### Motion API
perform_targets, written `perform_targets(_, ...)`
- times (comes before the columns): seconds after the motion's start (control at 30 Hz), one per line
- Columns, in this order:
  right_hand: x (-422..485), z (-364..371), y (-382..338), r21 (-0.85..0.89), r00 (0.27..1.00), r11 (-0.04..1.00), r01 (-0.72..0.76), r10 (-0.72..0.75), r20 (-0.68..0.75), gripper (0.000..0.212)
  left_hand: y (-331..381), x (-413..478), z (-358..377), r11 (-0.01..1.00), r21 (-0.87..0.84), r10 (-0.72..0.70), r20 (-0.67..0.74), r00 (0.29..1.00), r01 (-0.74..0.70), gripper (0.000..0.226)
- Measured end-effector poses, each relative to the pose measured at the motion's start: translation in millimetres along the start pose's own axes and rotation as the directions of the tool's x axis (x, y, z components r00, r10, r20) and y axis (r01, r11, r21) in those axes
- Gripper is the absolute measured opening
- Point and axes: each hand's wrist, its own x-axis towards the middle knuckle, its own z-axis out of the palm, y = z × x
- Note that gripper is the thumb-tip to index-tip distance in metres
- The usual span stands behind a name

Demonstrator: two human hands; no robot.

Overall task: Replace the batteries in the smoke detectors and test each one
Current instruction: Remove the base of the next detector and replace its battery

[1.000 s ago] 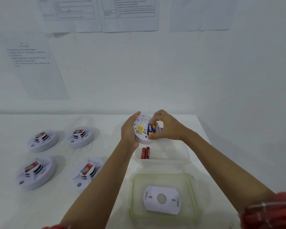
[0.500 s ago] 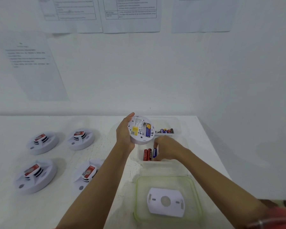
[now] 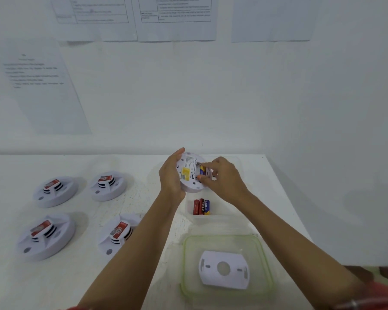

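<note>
My left hand (image 3: pixel 171 177) grips a white round smoke detector (image 3: pixel 188 175) above the table, its back side with a yellow label facing me. My right hand (image 3: pixel 222 177) pinches a blue and yellow battery (image 3: pixel 202 170) at the detector's battery slot. Below the hands, two red batteries and one blue battery (image 3: pixel 201 206) lie in a clear tray (image 3: pixel 220 217). A white mounting plate (image 3: pixel 223 270) lies in a green-rimmed clear lid (image 3: pixel 264 253) near me.
Several other white smoke detectors with red stickers sit on the left of the white table: far left (image 3: pixel 54 190), far middle (image 3: pixel 109 185), near left (image 3: pixel 44 236), near middle (image 3: pixel 119 233). Printed sheets hang on the wall (image 3: pixel 177 16). The table's right edge (image 3: pixel 285 193) runs diagonally.
My right hand dropped to the tray and left a blue battery beside the red ones. It has come back up to the detector's slot, pinching the battery there. My left hand kept holding the detector.
</note>
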Motion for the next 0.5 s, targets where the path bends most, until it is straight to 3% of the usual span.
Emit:
perform_targets(0.3, 12.1, -4.5, -4.6, 0.094, 0.993, 0.989, -0.116, 0.117, -0.008, 0.027, -4.2, -6.1, 8.9, 0.999, 0.028, 0.045, -0.061, 0.997, -0.043, 0.017)
perform_targets(0.5, 10.4, -9.8, -13.6, 0.113, 0.994, 0.990, -0.088, 0.095, -0.059, 0.032, -3.7, -6.7, 11.5, 0.997, 0.047, 0.067, -0.047, 0.997, -0.064, 0.018)
